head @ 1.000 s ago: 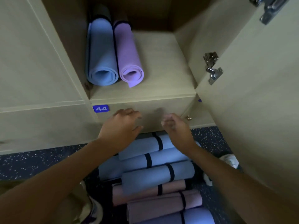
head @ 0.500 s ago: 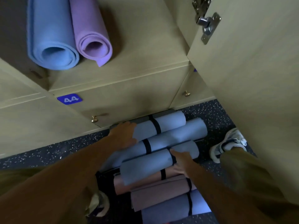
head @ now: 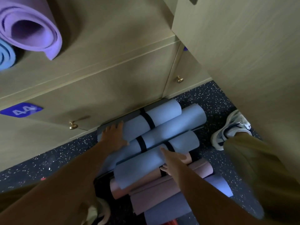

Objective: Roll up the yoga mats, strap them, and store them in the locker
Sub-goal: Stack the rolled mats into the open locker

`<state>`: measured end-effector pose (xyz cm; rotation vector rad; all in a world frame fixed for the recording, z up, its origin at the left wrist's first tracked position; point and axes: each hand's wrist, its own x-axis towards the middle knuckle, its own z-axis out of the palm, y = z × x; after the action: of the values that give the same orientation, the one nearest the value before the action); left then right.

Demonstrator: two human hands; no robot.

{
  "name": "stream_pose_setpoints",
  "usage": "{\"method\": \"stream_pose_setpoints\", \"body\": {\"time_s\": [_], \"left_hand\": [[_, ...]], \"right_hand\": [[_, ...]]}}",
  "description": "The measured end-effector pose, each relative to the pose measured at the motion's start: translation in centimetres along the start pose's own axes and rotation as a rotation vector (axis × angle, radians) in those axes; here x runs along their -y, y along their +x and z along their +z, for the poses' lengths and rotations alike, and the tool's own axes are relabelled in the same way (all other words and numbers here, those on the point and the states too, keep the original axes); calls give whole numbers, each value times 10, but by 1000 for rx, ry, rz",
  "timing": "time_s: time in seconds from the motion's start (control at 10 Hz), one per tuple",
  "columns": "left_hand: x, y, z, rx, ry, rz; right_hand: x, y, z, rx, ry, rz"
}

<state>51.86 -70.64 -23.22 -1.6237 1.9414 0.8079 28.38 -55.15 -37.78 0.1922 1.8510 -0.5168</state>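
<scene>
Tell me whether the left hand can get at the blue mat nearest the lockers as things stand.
Probably yes: the left hand already rests on that blue mat, which lies on top of the pile beside the lockers with nothing over it.

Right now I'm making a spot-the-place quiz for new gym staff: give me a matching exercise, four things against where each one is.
Things:
1. purple mat
2. left hand
3. right hand
4. white sneaker

Places:
A. on the speckled floor, at the right beside the open locker door
B. on the blue strapped mat nearest the lockers
C. on the locker shelf, top left
D. on the third blue mat from the lockers, by its black strap

Pairs: 1-C, 2-B, 3-D, 4-A
</scene>
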Motion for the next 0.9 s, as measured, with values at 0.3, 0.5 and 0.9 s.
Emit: {"method": "stream_pose_setpoints", "body": {"time_s": [0.3,0.5,0.9], "left_hand": [[-9,-12,-12,13,-91,1],[-24,-62,-51,50,-394,42],[10,-200,-82,-96,-662,83]], "right_hand": [[28,-84,-11,-52,241,67],[35,-140,-28,47,260,-82],[60,-256,-45,188,128,-483]]}}
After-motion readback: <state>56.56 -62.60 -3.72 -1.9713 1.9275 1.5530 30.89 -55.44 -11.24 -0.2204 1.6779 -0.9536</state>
